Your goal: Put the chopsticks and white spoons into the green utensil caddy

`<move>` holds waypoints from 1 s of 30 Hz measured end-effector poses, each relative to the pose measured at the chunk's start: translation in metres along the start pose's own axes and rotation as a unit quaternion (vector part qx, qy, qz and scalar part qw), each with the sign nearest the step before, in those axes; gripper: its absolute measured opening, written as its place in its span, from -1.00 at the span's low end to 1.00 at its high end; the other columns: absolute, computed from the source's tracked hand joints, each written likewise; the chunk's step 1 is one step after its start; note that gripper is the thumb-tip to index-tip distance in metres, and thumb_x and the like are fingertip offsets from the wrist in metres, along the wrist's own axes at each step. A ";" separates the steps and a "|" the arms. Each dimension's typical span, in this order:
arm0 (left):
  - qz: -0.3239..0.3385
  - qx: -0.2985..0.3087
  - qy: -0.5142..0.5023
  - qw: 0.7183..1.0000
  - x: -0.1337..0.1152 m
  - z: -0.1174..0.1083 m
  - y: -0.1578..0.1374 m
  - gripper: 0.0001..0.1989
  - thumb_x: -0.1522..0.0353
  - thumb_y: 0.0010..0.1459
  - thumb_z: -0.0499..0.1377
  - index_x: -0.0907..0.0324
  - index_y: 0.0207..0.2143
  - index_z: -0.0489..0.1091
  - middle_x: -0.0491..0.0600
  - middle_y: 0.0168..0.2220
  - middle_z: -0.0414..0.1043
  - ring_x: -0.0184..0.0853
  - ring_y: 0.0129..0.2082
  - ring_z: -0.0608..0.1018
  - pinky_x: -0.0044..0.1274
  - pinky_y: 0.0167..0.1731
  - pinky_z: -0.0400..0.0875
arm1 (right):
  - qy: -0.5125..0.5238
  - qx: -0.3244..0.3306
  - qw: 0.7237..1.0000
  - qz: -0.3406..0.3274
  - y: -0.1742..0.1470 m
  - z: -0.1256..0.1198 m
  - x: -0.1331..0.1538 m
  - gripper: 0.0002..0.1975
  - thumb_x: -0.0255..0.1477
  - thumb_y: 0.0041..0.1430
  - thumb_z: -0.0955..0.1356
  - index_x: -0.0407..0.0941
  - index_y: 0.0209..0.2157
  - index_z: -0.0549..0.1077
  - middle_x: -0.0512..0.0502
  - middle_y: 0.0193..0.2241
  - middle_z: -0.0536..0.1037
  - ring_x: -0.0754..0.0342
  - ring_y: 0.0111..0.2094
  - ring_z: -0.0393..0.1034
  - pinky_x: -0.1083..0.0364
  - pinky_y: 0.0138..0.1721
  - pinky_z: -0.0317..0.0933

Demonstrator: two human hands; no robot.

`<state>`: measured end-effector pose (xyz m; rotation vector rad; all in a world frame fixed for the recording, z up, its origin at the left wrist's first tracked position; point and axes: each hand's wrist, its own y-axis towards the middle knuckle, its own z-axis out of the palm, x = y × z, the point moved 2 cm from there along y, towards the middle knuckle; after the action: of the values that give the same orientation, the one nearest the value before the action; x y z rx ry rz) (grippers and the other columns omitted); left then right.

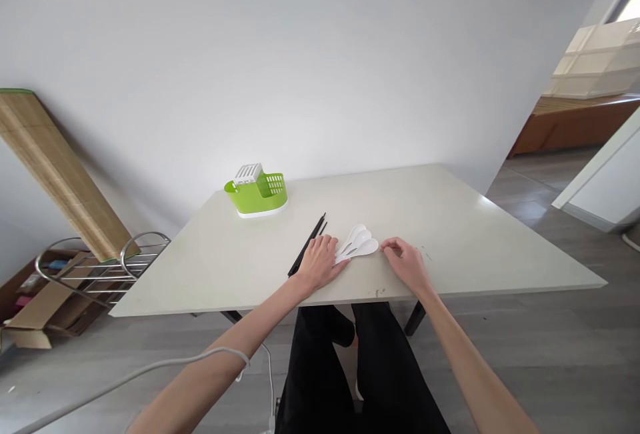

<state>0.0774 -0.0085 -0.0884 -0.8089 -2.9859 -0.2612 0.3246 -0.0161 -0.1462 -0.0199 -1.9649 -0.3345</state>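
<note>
Three white spoons lie fanned out on the table, bowls toward the right. My left hand rests flat on the tabletop at their handle ends, fingers stretched forward, its thumb beside the handles. Several black chopsticks lie slanted just left of that hand, partly covered by it. Close to the right side of the spoon bowls is my right hand, with fingers curled and the thumb and index tips together; nothing shows in them. Whether it touches the nearest bowl is hard to see.
A green and white utensil basket stands at the back left of the pale table. A metal rack, a rolled bamboo mat and a cardboard box are off to the left. A white cable crosses near my left forearm.
</note>
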 end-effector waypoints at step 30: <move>-0.225 -0.164 0.043 0.960 0.247 -0.109 0.023 -0.29 0.04 0.42 -0.12 0.26 0.44 0.08 0.20 0.53 -0.04 0.08 0.50 -0.01 -0.05 0.40 0.02 | -0.026 0.010 1.000 0.003 0.000 0.002 0.002 -0.79 -0.24 0.26 0.29 0.03 -0.29 0.55 -0.08 -0.17 0.71 -0.15 -0.05 0.56 -0.04 -0.02 0.34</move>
<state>-0.1250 0.1146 0.0424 -0.1049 -3.0418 -0.7989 0.3218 -0.0160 -0.1447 -0.0218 -2.0193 -0.3130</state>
